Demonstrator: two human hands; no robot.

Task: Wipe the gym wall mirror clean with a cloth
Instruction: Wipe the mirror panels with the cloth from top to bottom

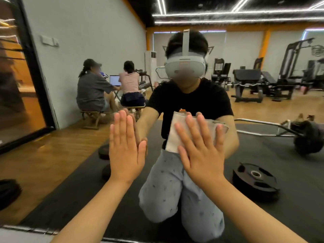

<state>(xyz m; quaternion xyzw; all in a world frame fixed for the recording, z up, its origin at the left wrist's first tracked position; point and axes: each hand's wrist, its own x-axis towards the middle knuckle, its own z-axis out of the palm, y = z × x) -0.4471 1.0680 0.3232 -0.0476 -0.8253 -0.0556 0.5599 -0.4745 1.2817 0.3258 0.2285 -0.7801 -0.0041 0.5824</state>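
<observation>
The gym wall mirror (254, 155) fills nearly the whole view and reflects me kneeling on a black mat. My right hand (201, 148) lies flat with fingers spread, pressing a folded white cloth (177, 130) against the glass. The cloth shows above and to the left of the fingers. My left hand (125, 146) rests flat on the mirror beside it, fingers straight and together, holding nothing.
The mirror's bottom edge (35, 230) runs along the floor at lower left. Reflected in the glass are weight plates (254, 179), a barbell (298, 134), gym machines (263, 81) and two seated people (108, 88) at a laptop.
</observation>
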